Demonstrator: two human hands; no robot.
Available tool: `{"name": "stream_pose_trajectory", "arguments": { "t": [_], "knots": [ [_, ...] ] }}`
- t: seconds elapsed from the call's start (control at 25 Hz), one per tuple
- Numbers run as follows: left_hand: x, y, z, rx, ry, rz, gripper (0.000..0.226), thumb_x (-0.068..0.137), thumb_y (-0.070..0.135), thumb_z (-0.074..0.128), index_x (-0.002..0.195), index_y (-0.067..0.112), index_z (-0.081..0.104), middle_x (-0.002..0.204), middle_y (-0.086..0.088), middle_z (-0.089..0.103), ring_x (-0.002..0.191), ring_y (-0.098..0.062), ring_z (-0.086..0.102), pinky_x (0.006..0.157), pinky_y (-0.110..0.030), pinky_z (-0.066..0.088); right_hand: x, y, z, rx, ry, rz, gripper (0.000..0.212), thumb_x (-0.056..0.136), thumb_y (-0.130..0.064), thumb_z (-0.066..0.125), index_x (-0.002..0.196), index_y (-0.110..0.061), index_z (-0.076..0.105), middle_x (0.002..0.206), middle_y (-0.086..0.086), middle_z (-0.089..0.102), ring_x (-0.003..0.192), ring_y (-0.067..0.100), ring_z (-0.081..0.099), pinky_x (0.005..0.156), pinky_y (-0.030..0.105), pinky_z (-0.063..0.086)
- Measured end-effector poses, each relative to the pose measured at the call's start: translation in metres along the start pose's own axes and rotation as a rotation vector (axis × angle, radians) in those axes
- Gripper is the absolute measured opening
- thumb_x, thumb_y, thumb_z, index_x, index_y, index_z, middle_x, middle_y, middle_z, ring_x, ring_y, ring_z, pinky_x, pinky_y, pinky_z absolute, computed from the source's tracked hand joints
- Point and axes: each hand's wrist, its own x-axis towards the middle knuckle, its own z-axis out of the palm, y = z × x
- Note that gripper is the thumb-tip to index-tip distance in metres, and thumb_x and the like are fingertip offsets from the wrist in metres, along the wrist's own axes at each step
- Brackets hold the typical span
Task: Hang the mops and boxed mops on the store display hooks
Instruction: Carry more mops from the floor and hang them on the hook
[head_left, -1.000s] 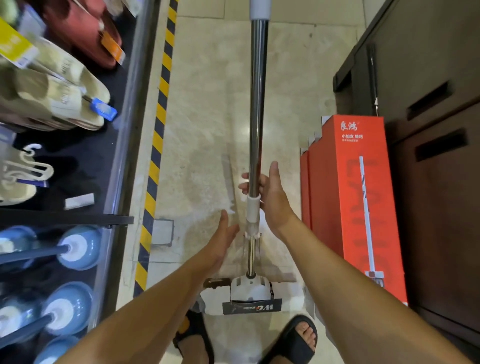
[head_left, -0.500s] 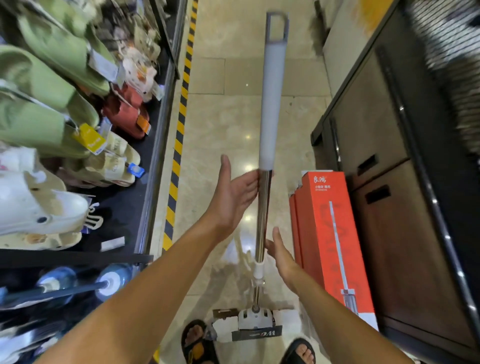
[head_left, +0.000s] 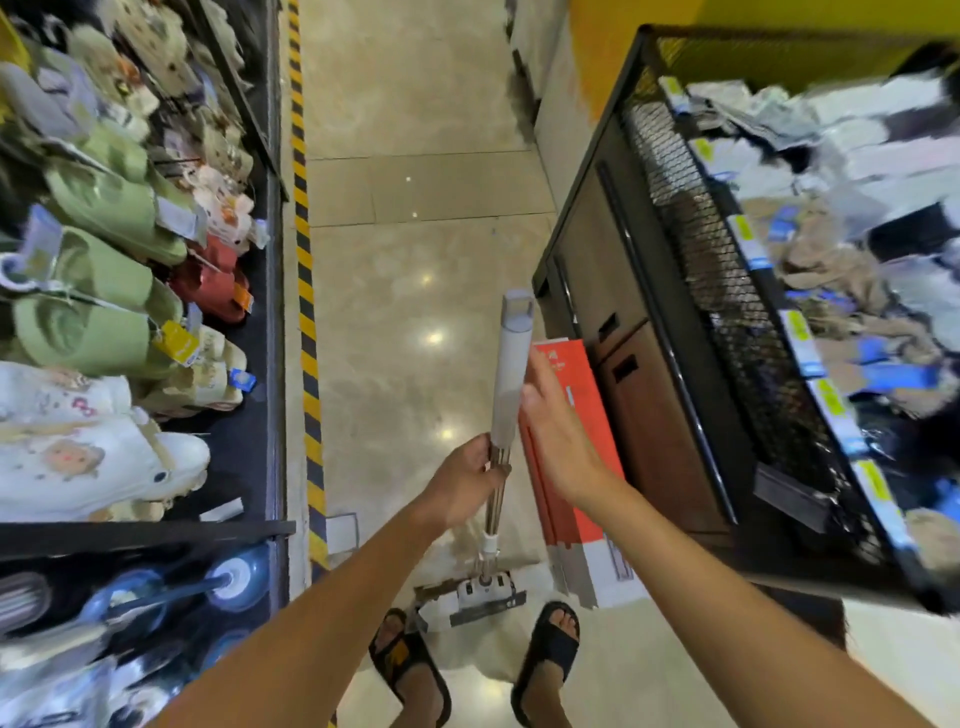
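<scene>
Beige polished tile floor (head_left: 415, 260), shop aisle, ceiling lights reflected in it. A yellow-and-black hazard stripe (head_left: 306, 322) runs along the left side, beside a dark shelf (head_left: 260, 415) loaded with green, red and white slippers (head_left: 104, 322). On the right is a dark wood cabinet (head_left: 649, 415) with a wire basket (head_left: 727, 312) of packaged goods above it, blurred. Orange mop boxes (head_left: 571, 530) stand on the floor against the cabinet. The mop (head_left: 491, 514) stands nearly upright at near centre, its head (head_left: 485, 592) on the floor just ahead of two feet in black sandals (head_left: 550, 649). The left grip (head_left: 462, 483) is wrapped around the metal shaft just under the grey handle sleeve (head_left: 511, 374). The right grip (head_left: 553, 421) is flat, fingers straight, holding nothing, close against the right side of the sleeve. Whether it touches the sleeve is unclear because of blur.
</scene>
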Motion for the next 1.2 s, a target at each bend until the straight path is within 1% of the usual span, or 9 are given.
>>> {"name": "stream_pose_trajectory", "arguments": {
  "t": [0.12, 0.24, 0.32, 0.44, 0.56, 0.68, 0.8, 1.04, 1.2],
  "knots": [
    [-0.029, 0.01, 0.011, 0.191, 0.014, 0.047, 0.023, 0.1, 0.02, 0.065, 0.12, 0.014, 0.072, 0.116, -0.007, 0.077, 0.112, -0.027, 0.072, 0.103, -0.049, 0.056, -0.048, -0.01, 0.007, -0.07, 0.022, -0.037, 0.043, 0.107, -0.046, 0.04, 0.144, -0.024, 0.049, 0.128, -0.002, 0.062, 0.119, 0.012, 0.06, 0.101, 0.033, 0.051],
    [-0.054, 0.006, 0.023, 0.19, -0.002, 0.047, 0.02, 0.101, 0.017, 0.065, 0.116, 0.008, 0.074, 0.111, -0.012, 0.078, 0.1, -0.022, 0.072, 0.101, -0.045, 0.057, -0.084, -0.007, 0.007, -0.124, 0.021, -0.021, 0.033, 0.109, -0.032, 0.047, 0.138, -0.017, 0.055, 0.121, -0.012, 0.068, 0.113, 0.005, 0.066, 0.094, 0.023, 0.052],
    [-0.071, 0.001, 0.031, 0.186, -0.009, 0.031, 0.02, 0.097, 0.018, 0.068, 0.113, 0.008, 0.076, 0.105, -0.008, 0.078, 0.101, -0.023, 0.072, 0.103, -0.045, 0.056, -0.105, 0.002, 0.004, -0.176, -0.025, 0.007, 0.021, 0.109, -0.024, 0.051, 0.127, -0.018, 0.06, 0.104, -0.023, 0.068, 0.098, -0.001, 0.067, 0.084, 0.013, 0.048],
    [-0.087, -0.018, 0.046, 0.153, 0.021, 0.032, 0.032, 0.086, 0.037, 0.072, 0.111, 0.019, 0.079, 0.11, -0.009, 0.08, 0.109, -0.031, 0.074, 0.103, -0.057, 0.055, -0.126, 0.008, -0.01, -0.249, -0.11, -0.001, 0.008, 0.106, -0.022, 0.056, 0.111, -0.023, 0.062, 0.089, -0.026, 0.067, 0.083, -0.003, 0.065, 0.074, 0.009, 0.043],
    [-0.109, -0.015, 0.066, 0.178, 0.092, 0.033, 0.03, 0.091, 0.034, 0.07, 0.117, 0.02, 0.077, 0.11, -0.006, 0.08, 0.108, -0.025, 0.074, 0.101, -0.055, 0.055, -0.138, 0.01, -0.024, -0.304, -0.164, -0.113, 0.026, 0.102, -0.039, 0.056, 0.114, -0.019, 0.066, 0.098, -0.013, 0.071, 0.092, -0.001, 0.067, 0.077, 0.013, 0.044],
    [-0.132, -0.019, 0.087, 0.149, 0.152, 0.048, 0.038, 0.089, 0.045, 0.065, 0.122, 0.029, 0.074, 0.119, -0.002, 0.078, 0.115, -0.025, 0.072, 0.105, -0.057, 0.053, -0.149, 0.009, -0.038, -0.353, -0.259, -0.202, 0.028, 0.102, -0.037, 0.058, 0.12, -0.018, 0.066, 0.108, -0.01, 0.073, 0.098, 0.005, 0.07, 0.079, 0.01, 0.047],
    [-0.158, -0.022, 0.104, 0.142, 0.258, 0.053, 0.044, 0.09, 0.047, 0.061, 0.13, 0.031, 0.07, 0.126, 0.004, 0.075, 0.118, -0.019, 0.07, 0.106, -0.051, 0.054, -0.161, -0.004, -0.046, -0.39, -0.355, -0.339, 0.045, 0.102, -0.055, 0.049, 0.127, -0.019, 0.062, 0.114, -0.006, 0.073, 0.104, 0.013, 0.072, 0.086, 0.028, 0.059],
    [-0.243, -0.026, 0.131, 0.13, 0.554, 0.045, 0.036, 0.098, 0.021, 0.07, 0.133, 0.018, 0.066, 0.123, 0.006, 0.07, 0.123, -0.02, 0.064, 0.103, -0.027, 0.049, -0.192, -0.079, -0.026, -0.407, -0.52, -0.553, 0.042, 0.1, -0.059, 0.047, 0.12, -0.025, 0.06, 0.107, -0.007, 0.072, 0.1, 0.017, 0.072, 0.081, 0.042, 0.059],
    [-0.296, -0.052, 0.147, 0.02, 0.731, 0.08, 0.031, 0.095, 0.023, 0.071, 0.118, 0.044, 0.07, 0.128, 0.014, 0.072, 0.126, -0.01, 0.065, 0.112, -0.031, 0.049, -0.227, -0.149, -0.009, -0.359, -0.567, -0.731, 0.039, 0.098, -0.059, 0.047, 0.116, -0.029, 0.063, 0.096, -0.01, 0.073, 0.085, 0.011, 0.07, 0.072, 0.041, 0.056]
  ]
}}
